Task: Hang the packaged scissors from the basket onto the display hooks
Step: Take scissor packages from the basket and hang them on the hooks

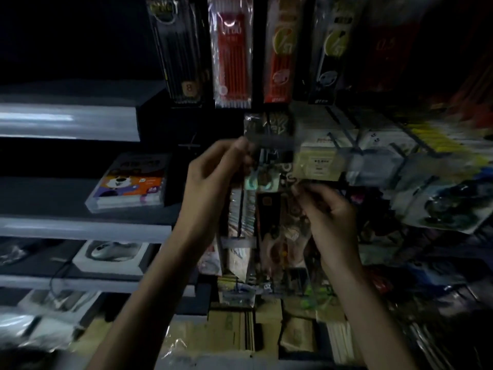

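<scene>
Dim shop shelving (80, 228) crowds in on every side. Both hands are up at the display: the left hand (213, 177) pinches the top of a packaged scissors (277, 236), and the right hand (328, 209) is closed on its right edge. I can't make out the hook itself. In this gloom the hang-hole could miss and the pack slip, or knock neighbouring packets (234, 52) loose.

"8" on black pencil pack (186, 62).

Stationery shop: hanging pen packs (231, 52), stocked shelves (85, 228)
</scene>
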`<state>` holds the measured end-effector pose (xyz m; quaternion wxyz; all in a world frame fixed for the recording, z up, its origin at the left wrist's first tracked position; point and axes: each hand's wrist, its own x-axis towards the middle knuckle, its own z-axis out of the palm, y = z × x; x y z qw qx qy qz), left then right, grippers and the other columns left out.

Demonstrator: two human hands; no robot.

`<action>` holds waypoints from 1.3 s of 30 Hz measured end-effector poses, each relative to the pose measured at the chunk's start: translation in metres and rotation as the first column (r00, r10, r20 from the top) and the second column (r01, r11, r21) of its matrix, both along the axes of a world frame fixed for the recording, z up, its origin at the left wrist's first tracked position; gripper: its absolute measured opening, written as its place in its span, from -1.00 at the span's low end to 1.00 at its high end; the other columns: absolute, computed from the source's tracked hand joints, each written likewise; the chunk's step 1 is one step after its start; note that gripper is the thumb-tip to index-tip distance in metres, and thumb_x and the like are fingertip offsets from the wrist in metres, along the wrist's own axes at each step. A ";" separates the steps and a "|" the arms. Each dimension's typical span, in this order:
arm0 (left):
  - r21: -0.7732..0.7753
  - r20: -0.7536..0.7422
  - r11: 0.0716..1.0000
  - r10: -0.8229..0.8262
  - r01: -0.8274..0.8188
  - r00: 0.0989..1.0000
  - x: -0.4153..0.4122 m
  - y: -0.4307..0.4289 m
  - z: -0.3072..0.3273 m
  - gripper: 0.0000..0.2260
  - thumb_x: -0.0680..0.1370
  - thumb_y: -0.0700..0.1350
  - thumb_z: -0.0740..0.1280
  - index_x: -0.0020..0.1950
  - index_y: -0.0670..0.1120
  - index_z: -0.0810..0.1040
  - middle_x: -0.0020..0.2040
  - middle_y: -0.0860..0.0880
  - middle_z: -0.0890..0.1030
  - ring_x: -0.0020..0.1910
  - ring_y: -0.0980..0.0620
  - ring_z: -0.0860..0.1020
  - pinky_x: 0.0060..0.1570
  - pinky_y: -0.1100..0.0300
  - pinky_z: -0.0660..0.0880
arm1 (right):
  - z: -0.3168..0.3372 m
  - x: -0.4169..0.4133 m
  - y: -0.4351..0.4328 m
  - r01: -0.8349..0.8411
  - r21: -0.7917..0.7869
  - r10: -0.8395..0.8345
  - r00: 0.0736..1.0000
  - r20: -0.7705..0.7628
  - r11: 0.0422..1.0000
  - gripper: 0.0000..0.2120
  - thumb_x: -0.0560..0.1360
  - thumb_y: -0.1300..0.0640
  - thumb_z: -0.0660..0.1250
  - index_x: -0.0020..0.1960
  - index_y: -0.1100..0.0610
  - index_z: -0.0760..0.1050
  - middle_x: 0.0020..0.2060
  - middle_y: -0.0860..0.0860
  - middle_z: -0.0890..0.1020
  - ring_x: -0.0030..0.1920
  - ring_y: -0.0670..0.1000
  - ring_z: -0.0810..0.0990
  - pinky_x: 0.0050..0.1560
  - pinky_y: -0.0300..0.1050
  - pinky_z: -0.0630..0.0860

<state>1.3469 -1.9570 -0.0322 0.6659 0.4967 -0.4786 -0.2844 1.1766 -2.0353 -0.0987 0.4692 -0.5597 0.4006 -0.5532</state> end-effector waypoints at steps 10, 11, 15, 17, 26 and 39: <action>-0.034 0.087 0.998 0.048 -0.045 0.995 -0.002 -0.002 -0.003 -0.77 0.74 -0.07 0.24 0.24 -0.08 0.67 -0.02 -0.19 0.61 -0.01 0.02 0.57 -0.03 0.19 0.52 | 0.007 0.015 -0.016 -0.030 -0.047 0.033 0.999 0.044 0.998 -0.90 0.56 0.12 0.46 0.05 0.11 0.70 -0.14 -0.08 0.74 -0.06 -0.16 0.69 -0.07 -0.34 0.53; -0.042 0.094 0.998 0.049 -0.045 0.994 -0.003 -0.001 -0.004 -0.77 0.74 -0.09 0.24 0.26 -0.09 0.66 -0.02 -0.22 0.60 -0.02 0.02 0.56 -0.04 0.19 0.51 | 0.009 0.017 -0.017 -0.033 -0.053 0.035 0.998 0.046 0.998 -0.92 0.56 0.13 0.46 0.04 0.09 0.70 -0.15 -0.09 0.73 -0.07 -0.18 0.68 -0.08 -0.36 0.52; -0.073 0.159 0.997 0.051 -0.040 0.986 -0.002 0.000 -0.009 -0.79 0.73 -0.13 0.26 0.30 -0.08 0.64 -0.07 -0.28 0.53 -0.06 0.04 0.53 -0.03 0.24 0.50 | 0.012 0.027 -0.020 0.003 -0.060 0.000 0.999 0.045 0.998 -0.90 0.55 0.09 0.48 0.02 0.09 0.70 -0.13 -0.07 0.74 -0.06 -0.15 0.69 -0.04 -0.29 0.55; -0.085 0.184 0.996 0.047 -0.032 0.982 0.001 0.000 -0.012 -0.78 0.73 -0.15 0.27 0.33 -0.09 0.62 -0.06 -0.33 0.51 -0.05 0.01 0.53 0.01 0.22 0.50 | 0.013 0.031 -0.023 0.012 -0.059 -0.010 1.000 0.029 0.998 -0.87 0.56 0.05 0.47 0.03 0.09 0.71 -0.12 -0.05 0.75 -0.04 -0.09 0.71 -0.01 -0.15 0.61; -0.141 0.232 0.990 0.025 0.008 0.972 0.011 0.001 -0.019 -0.73 0.71 -0.18 0.28 0.41 -0.08 0.57 -0.06 -0.36 0.50 -0.09 -0.26 0.51 0.02 0.05 0.45 | 0.011 0.045 -0.031 0.037 -0.074 -0.034 0.998 0.048 0.997 -0.92 0.56 0.07 0.47 -0.02 0.06 0.71 -0.15 -0.03 0.75 -0.10 -0.13 0.70 -0.07 -0.22 0.58; -0.109 0.166 0.994 0.038 -0.020 0.985 0.012 0.009 -0.048 -0.77 0.71 -0.17 0.29 0.33 0.01 0.62 0.09 -0.31 0.60 0.09 -0.34 0.59 0.05 -0.27 0.54 | 0.003 0.041 -0.040 0.020 -0.007 -0.019 0.998 0.058 1.000 -0.85 0.51 0.02 0.51 0.01 0.08 0.70 -0.14 -0.01 0.75 -0.08 -0.07 0.71 -0.07 -0.19 0.61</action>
